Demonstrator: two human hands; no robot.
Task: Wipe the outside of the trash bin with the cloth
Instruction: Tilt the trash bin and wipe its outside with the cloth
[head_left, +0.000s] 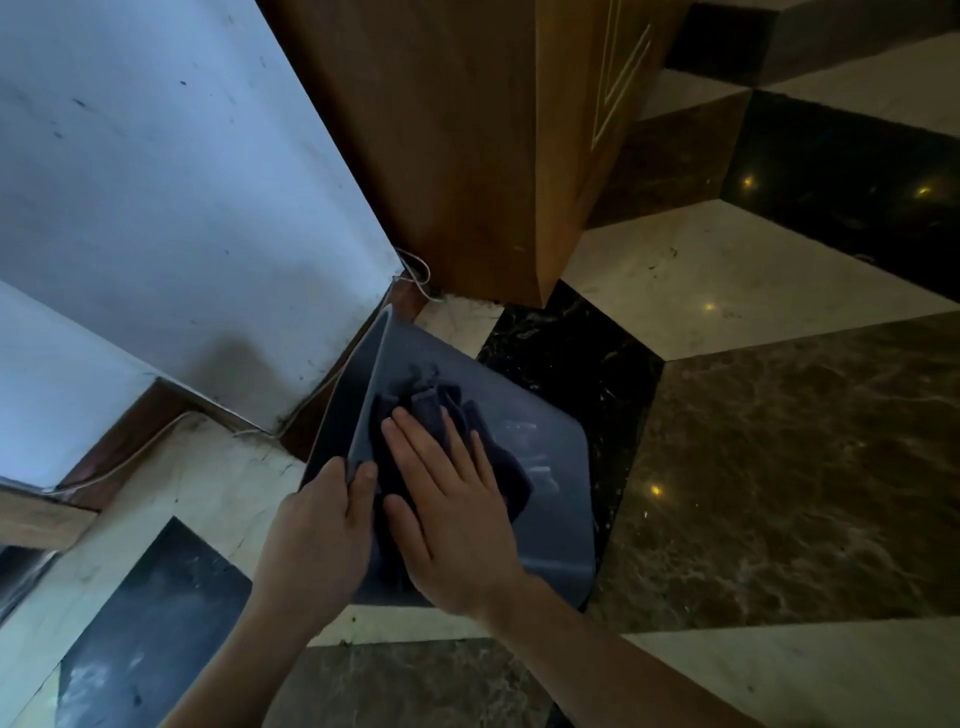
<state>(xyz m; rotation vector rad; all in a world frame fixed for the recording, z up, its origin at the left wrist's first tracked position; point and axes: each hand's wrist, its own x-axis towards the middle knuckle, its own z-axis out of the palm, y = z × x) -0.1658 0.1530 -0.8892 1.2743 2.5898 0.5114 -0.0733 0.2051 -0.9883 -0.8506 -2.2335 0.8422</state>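
A grey-blue plastic trash bin (540, 415) lies tipped on the floor below me, one broad outer side facing up. A dark crumpled cloth (447, 410) rests on that side. My right hand (447, 499) lies flat on the cloth with fingers spread, pressing it against the bin. My left hand (322, 535) grips the bin's thin rim at its near left edge, thumb on the outer side and fingers wrapped behind it. The bin's inside shows as a dark sliver to the left of the rim.
A white wall (156, 208) with a brown skirting stands at the left. A wooden cabinet (467, 145) rises just behind the bin. A thin white cable (415, 275) runs along the wall's foot. Polished marble floor (779, 467) in cream, brown and black spreads to the right.
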